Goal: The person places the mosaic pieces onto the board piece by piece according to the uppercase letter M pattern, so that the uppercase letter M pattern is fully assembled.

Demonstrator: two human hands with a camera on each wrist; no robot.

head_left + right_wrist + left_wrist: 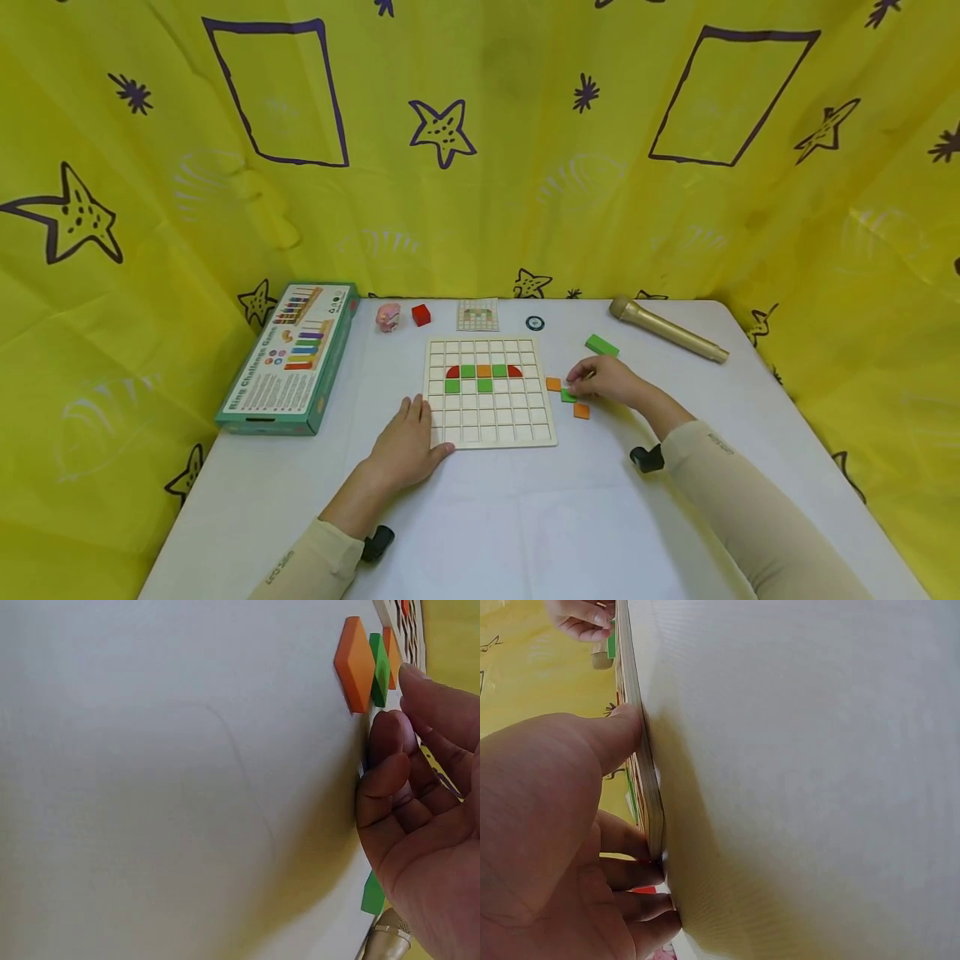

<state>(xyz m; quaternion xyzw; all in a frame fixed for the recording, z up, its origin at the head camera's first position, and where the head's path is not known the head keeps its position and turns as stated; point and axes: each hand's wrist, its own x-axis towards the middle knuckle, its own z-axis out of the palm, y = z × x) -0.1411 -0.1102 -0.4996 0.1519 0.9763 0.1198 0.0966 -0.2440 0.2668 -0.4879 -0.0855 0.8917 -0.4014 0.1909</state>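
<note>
A pale wooden grid board (491,418) lies on the table, with green squares, an orange square (483,371) and two rounded red pieces set in its cells. My left hand (406,442) rests at its near left corner, thumb at the front edge and fingers along the left side. To the right of the board, my right hand (606,380) hovers low with loosely bent fingers, its fingertips right at a loose green tile (567,397). An orange tile (553,384) lies on one side of that tile, and another orange tile (355,666) on the other.
Behind the board lie a small pattern card (477,316), a red block (421,315), a pink figure (387,317) and a dark round disc (535,323). A green block (602,345) and a gold microphone (667,329) are at the back right. A game box (288,358) stands left.
</note>
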